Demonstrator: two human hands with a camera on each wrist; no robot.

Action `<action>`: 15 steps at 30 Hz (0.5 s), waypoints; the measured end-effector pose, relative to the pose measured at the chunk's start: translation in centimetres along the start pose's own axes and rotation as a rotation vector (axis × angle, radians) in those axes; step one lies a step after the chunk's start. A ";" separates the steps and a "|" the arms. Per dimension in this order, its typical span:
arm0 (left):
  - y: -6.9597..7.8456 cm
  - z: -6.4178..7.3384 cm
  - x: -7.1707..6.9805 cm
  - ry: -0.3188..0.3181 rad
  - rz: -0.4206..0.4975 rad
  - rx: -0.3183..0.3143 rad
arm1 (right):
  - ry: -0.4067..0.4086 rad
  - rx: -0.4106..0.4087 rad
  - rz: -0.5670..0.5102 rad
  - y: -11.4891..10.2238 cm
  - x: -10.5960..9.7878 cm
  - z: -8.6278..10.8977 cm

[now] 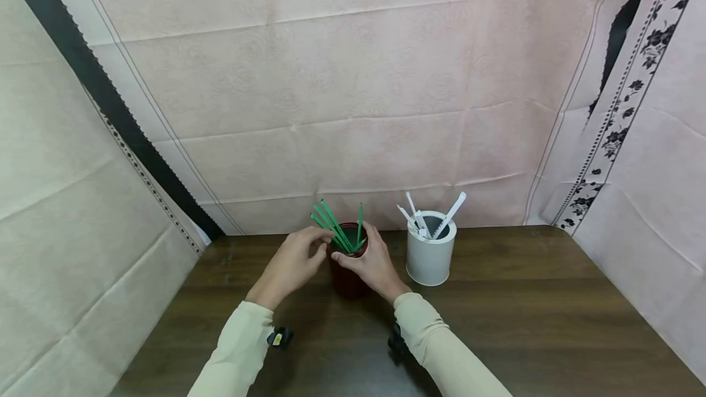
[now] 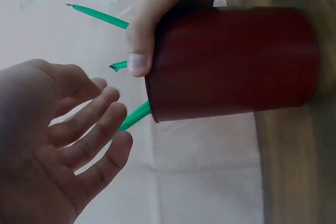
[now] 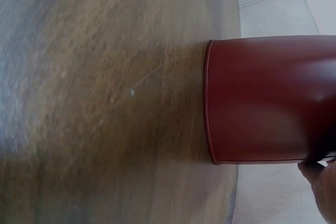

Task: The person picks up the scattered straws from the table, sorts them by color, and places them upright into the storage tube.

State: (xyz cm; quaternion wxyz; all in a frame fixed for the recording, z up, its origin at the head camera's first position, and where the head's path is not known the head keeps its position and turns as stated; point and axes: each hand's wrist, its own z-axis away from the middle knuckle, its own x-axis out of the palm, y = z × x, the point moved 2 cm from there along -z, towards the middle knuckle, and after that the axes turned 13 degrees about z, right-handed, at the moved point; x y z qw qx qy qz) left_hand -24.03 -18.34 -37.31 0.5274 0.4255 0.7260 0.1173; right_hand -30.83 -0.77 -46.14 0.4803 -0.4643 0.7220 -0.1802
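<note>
A dark red pen holder (image 1: pixel 346 280) stands upright on the wooden table, with several green pens (image 1: pixel 333 220) leaning out of it. My right hand (image 1: pixel 378 266) grips the holder at its right side; in the left wrist view its thumb (image 2: pixel 140 59) lies over the rim. At the holder's left rim is my left hand (image 1: pixel 296 262), close to the green pens. Its fingers (image 2: pixel 100 137) are loosely bent, and one green pen (image 2: pixel 137 115) passes behind them. The right wrist view shows the red wall of the holder (image 3: pixel 262 100) and only a bit of the right hand (image 3: pixel 326 187).
Right of the red holder stands a white pen holder (image 1: pixel 430 261) with several white pens (image 1: pixel 451 213) in it. A pale cloth (image 1: pixel 353 78) hangs behind the table (image 1: pixel 513 299), with more cloth at both sides.
</note>
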 end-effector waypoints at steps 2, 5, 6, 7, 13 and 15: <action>-0.5 0.5 0.0 0.065 0.045 0.008 | -0.001 0.001 0.007 0.1 -0.1 -0.2; -1.6 1.3 0.2 0.168 0.105 0.001 | -0.031 0.026 0.023 0.0 -0.4 -0.2; -2.0 1.6 0.3 0.196 0.124 -0.011 | -0.051 0.039 0.036 0.0 -0.6 0.0; -2.3 2.0 0.4 0.220 0.140 -0.027 | -0.072 0.054 0.054 -0.2 -0.8 0.3; -3.5 4.4 0.6 0.280 0.121 -0.172 | -0.172 0.046 0.325 -1.1 -4.4 4.3; -3.4 5.0 0.4 0.281 0.058 -0.191 | -0.157 -0.028 0.398 -1.5 -6.5 5.7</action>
